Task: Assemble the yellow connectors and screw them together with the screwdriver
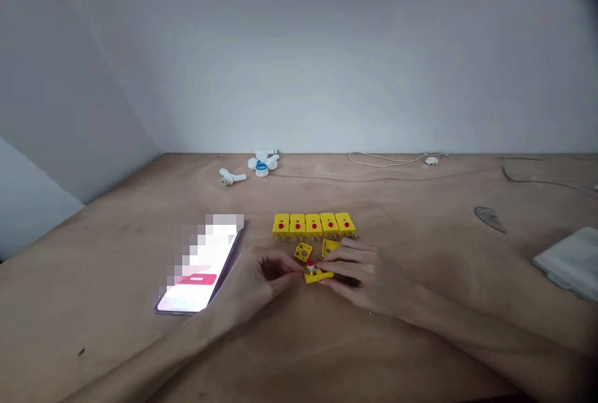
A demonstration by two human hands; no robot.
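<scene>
Yellow plug housing [318,276] sits low at centre frame, pinched between the fingertips of the left hand [264,272] and the right hand [359,275]; five assembled plugs [313,225] stand in a row just above; a loose yellow plate [303,252] lies beside it; a lit phone [196,272] rests left on the plywood table [116,266]; a pale wall [299,60] rises behind.

The flat yellow plastic piece [318,276] is partly hidden by the left hand [264,272] and right hand [357,275]; how the small red-capped part [310,265] sits on it cannot be told; the right hand's fingers cover part of a square yellow plastic plate [329,245]; a pixelated blur hides the top of the glowing smartphone [199,264]; the flat white slab [572,263] runs off the right edge
</scene>
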